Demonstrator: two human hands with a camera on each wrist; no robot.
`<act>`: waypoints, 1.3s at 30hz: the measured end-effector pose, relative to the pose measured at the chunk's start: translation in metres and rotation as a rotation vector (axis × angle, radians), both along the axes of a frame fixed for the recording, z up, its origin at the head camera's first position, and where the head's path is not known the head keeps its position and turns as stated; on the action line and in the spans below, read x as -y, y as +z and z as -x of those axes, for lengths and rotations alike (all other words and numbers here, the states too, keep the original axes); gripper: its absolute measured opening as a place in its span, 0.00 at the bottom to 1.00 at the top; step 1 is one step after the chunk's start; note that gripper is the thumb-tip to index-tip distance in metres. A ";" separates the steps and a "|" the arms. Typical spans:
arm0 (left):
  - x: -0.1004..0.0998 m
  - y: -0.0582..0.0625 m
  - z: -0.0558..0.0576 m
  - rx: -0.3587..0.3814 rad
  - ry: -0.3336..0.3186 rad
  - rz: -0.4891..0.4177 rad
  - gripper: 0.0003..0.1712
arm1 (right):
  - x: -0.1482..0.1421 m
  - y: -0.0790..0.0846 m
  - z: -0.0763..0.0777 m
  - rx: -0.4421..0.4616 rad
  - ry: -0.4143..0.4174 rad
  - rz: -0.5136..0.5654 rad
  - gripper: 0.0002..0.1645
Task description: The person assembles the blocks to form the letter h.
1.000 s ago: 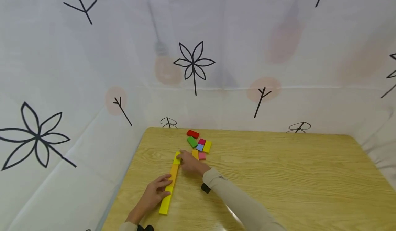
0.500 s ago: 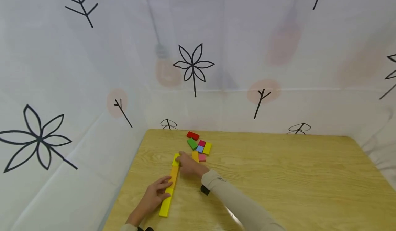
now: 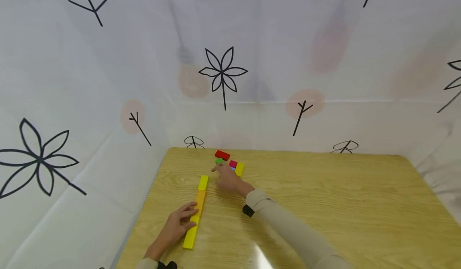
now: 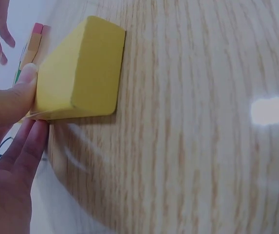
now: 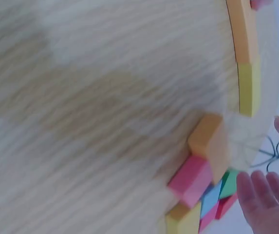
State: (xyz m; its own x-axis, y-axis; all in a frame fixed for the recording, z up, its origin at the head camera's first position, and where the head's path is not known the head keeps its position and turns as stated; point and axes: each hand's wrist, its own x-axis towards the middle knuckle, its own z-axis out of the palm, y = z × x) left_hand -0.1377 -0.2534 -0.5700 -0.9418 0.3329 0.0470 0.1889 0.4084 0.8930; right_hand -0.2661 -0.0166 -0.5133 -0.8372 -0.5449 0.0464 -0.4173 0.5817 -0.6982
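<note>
Along the left of the tabletop [image 3: 324,205]: three flat blocks lie end to end in one straight row, running away from the person.
Near end of the row: the near yellow block [image 3: 190,237], its rounded corners plain in the left wrist view.
Middle of the row: the row's orange block [image 3: 201,200], touching a yellow one at either end.
Far end of the row: the far yellow block [image 3: 203,183].
Left hand [image 3: 175,223]: holds the near yellow block between thumb and bent fingers; in the head view two fingertips reach on to the row's orange block.
Right hand [image 3: 229,179]: above the near side of the loose blocks, to the right of the row's far end; a wide gap shows between thumb and fingers, with nothing in its grasp.
Beneath the right hand: the loose orange block [image 5: 210,139] and the pink block [image 5: 192,180] touch each other, both seen in the right wrist view and covered in the head view.
Past the right hand's fingers: the green block [image 3: 219,161], partly hidden; whether a fingertip touches it, I cannot tell.
Rest of the loose blocks: the red block [image 3: 222,155] behind the green one, the magenta block [image 3: 233,163], the mostly covered blue block [image 5: 211,199] and the loose yellow block [image 3: 239,169].
Sleeves: beige on both arms, the right sleeve [image 3: 291,231] stretching across the tabletop.
Backdrop: a white cloth [image 3: 266,33] with black plant drawings.
</note>
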 end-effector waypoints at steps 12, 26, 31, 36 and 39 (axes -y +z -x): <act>-0.008 0.020 -0.006 -0.008 0.005 0.022 0.23 | -0.037 0.003 0.013 -0.087 -0.130 0.093 0.23; -0.010 0.032 -0.007 0.026 -0.005 0.039 0.22 | -0.072 -0.014 0.027 -0.050 -0.225 0.048 0.30; -0.003 0.009 -0.001 0.021 0.009 0.050 0.23 | -0.078 -0.016 0.027 -0.012 -0.243 0.043 0.33; 0.002 -0.002 0.002 0.010 0.021 0.068 0.23 | -0.079 -0.026 0.028 0.011 -0.227 0.029 0.36; 0.002 -0.003 0.003 0.008 0.013 0.073 0.23 | -0.078 -0.032 0.029 0.024 -0.231 0.022 0.37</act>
State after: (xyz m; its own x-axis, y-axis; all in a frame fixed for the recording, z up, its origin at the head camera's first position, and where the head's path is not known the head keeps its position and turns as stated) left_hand -0.1406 -0.2556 -0.5730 -0.9462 0.3231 0.0151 0.1758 0.4747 0.8624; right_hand -0.2949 0.0612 -0.5455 -0.9407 -0.3376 0.0343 -0.2575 0.6444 -0.7200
